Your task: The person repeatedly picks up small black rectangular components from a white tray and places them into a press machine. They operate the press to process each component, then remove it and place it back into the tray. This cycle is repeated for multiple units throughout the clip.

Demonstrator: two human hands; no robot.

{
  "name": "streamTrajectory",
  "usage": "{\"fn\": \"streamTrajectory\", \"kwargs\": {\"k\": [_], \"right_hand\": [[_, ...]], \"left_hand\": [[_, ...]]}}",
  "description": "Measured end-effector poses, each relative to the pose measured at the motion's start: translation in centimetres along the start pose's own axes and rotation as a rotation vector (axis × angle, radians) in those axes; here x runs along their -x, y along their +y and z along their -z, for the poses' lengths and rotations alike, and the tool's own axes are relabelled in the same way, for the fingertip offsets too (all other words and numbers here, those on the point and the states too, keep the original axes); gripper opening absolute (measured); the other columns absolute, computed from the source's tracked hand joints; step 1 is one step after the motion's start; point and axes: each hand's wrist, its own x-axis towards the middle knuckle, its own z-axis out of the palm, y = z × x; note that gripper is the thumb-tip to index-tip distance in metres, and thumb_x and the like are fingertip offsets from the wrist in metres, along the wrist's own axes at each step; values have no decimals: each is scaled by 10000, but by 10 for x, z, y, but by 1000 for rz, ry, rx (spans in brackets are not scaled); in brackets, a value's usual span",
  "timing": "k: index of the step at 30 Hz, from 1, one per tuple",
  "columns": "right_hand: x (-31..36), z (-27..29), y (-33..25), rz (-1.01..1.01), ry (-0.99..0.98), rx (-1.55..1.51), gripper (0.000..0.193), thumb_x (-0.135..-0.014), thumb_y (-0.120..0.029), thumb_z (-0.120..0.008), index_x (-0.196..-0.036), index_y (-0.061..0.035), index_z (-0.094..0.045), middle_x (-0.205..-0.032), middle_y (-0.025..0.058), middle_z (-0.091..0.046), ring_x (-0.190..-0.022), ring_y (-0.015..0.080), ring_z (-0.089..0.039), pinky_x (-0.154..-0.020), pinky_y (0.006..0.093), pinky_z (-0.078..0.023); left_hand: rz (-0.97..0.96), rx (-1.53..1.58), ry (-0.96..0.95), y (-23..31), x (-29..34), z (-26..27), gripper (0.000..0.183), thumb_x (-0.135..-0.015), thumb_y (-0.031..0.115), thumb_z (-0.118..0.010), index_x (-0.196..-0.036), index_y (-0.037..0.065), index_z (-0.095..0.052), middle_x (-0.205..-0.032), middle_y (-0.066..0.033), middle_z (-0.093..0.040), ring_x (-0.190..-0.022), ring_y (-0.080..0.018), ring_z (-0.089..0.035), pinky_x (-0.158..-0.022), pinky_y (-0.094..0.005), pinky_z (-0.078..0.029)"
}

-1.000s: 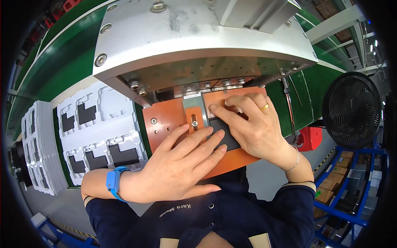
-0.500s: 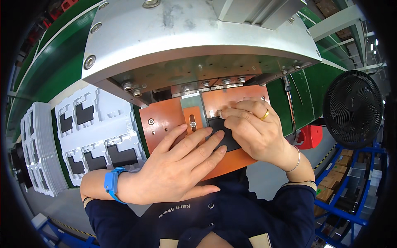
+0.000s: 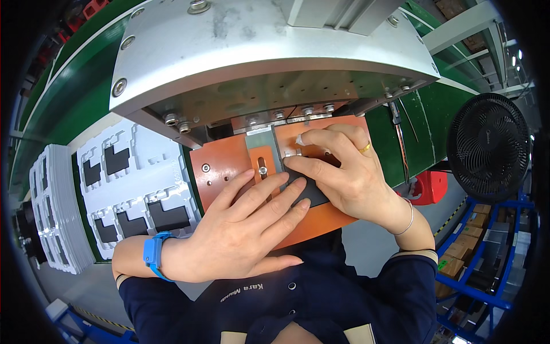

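Orange fixture plate (image 3: 215, 157) sits under the metal press frame (image 3: 275, 51), black part (image 3: 314, 194) lying on its right-hand area, just beside the grey-green strip (image 3: 260, 139) and slotted orange block (image 3: 262, 156). Likely the strip's edge acts as a locating stop. Left hand (image 3: 252, 209) is flat, fingers extended and slightly spread, tips over the block and the part's near-left side; not gripping, reads as a hold-down against shift. Right hand (image 3: 349, 178) is bent over the part's far edge, leading fingertips parted, one by the corner. Pale scrap (image 3: 299, 139) at the upper fingertip; can't tell if pinched or just touching. White tray (image 3: 129, 192) on the left has L-shaped black pieces (image 3: 167, 215) in moulded pockets, probably to keep them separated and within reach. Tray stack (image 3: 57, 212) beyond it.
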Motion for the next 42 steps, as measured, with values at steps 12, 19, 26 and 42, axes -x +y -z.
{"fn": "streamTrajectory", "kwargs": {"k": [12, 19, 26, 42], "right_hand": [[33, 28, -11, -195, -74, -279, 429, -680, -170, -806, -1077, -64, -685, -1132, 84, -634, -1042, 275, -589, -847, 378, -497], [14, 19, 11, -89, -27, -242, 328, -677, -147, -798, -982, -65, -710, -1088, 81, -657, -948, 253, -605, -805, 355, -524], [7, 15, 22, -92, -36, -275, 306, -683, -141, -801, -968, -66, -717, -1086, 84, -660, -957, 254, -603, -809, 361, -515], [3, 13, 24, -127, -25, -367, 261, -672, -129, -808, -884, -24, -698, -1079, 100, -658, -980, 276, -602, -825, 382, -519]], "left_hand": [[6, -44, -58, 0, 1, 4, 847, -747, 784, -570, -1271, 121, -631, -1390, -119, -540, -1222, -349, -490, -1048, -525, -318], [53, 61, -105, -11, -6, 15, 1017, -623, 867, -598, -1315, 123, -605, -1443, -143, -480, -1265, -384, -431, -1048, -545, -312], [101, 48, -100, -19, -11, 16, 1029, -607, 854, -628, -1327, 120, -596, -1451, -134, -470, -1297, -389, -390, -1055, -539, -313], [143, 58, -102, -18, -13, 14, 956, -642, 811, -643, -1315, 132, -616, -1435, -163, -481, -1276, -382, -409, -1071, -535, -295]]}}
